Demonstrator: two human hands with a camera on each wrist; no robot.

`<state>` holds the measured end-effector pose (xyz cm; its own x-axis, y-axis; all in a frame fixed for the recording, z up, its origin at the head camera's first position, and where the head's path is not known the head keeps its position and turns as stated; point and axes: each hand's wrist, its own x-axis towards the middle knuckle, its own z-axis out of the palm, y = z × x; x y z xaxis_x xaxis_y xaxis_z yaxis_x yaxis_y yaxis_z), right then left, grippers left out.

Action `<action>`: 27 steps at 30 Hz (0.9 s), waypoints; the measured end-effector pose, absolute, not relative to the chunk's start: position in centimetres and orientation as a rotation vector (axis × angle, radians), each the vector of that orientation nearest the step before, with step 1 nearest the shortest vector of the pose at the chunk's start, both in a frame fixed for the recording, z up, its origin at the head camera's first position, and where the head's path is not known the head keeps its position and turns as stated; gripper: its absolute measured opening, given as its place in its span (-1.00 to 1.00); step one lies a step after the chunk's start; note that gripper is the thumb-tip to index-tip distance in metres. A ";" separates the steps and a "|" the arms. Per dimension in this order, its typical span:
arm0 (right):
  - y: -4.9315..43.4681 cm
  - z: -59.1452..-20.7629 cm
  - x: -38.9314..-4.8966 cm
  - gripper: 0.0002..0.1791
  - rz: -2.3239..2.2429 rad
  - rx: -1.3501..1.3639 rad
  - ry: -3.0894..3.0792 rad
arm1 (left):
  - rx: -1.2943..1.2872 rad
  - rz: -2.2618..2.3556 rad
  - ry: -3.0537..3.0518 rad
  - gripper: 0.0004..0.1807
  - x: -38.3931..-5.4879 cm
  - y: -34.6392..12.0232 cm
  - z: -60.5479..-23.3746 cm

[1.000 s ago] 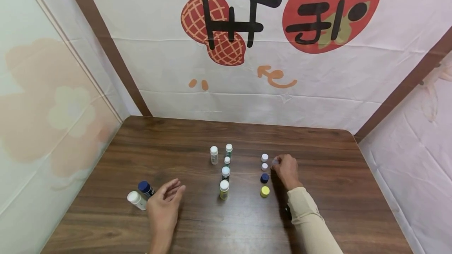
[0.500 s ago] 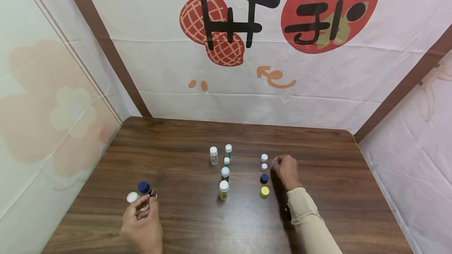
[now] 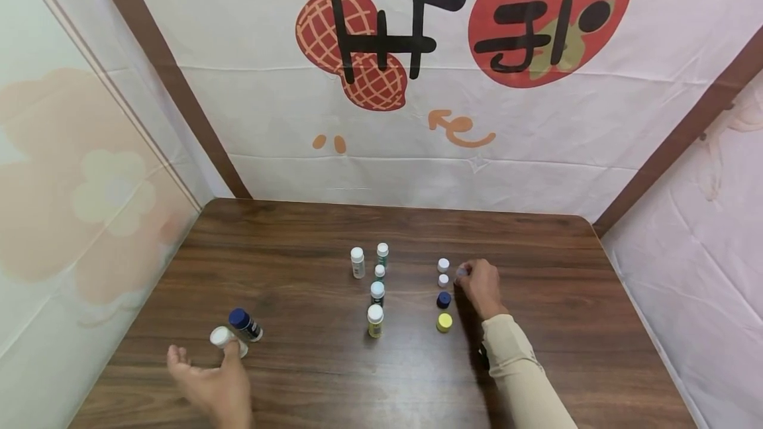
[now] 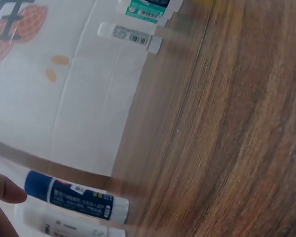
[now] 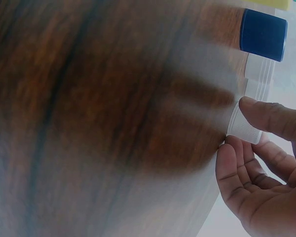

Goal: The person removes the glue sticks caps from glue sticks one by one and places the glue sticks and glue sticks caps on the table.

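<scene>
My left hand point(image 3: 214, 381), fingers apart, is near the white glue stick point(image 3: 220, 335); my right hand point(image 3: 483, 288) pinches a ribbed cap point(image 5: 244, 127) beside the white caps point(image 3: 444, 265). I'd call this reaching; gripping calls for curling my left fingers.

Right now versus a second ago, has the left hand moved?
Yes, leftward: in the head view, the left hand has gone from right of the standing blue-capped tube to its lower left.

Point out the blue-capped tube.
In the head view, the blue-capped tube is on the left of the table, beside the white tube and beyond the left hand.
</scene>
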<state>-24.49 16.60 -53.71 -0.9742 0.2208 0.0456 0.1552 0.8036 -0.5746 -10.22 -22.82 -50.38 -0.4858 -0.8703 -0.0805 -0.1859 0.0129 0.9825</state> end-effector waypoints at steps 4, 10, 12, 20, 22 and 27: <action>16.6 -53.6 -24.6 -0.84 0.895 -0.306 -2.876 | 1.067 -1.693 -1.693 -0.13 -10.5 -23.3 -50.9; 16.6 -53.6 -24.6 -0.85 0.891 -0.305 -2.876 | 1.043 -1.731 -1.694 -0.28 -11.0 -23.2 -51.4; 16.7 -53.6 -24.6 -0.85 0.893 -0.304 -2.874 | 1.050 -1.727 -1.705 -0.33 -11.0 -23.1 -51.6; 16.7 -53.7 -24.6 -0.84 0.894 -0.304 -2.868 | 1.044 -1.622 -1.800 -0.56 -10.9 -23.2 -52.4; 16.8 -53.7 -24.6 -0.85 0.899 -0.307 -2.869 | 1.038 -1.610 -1.818 -0.57 -10.8 -23.3 -52.5; 16.8 -53.7 -24.6 -0.86 0.911 -0.304 -2.865 | 1.047 -1.520 -1.837 -0.63 -10.4 -23.4 -52.5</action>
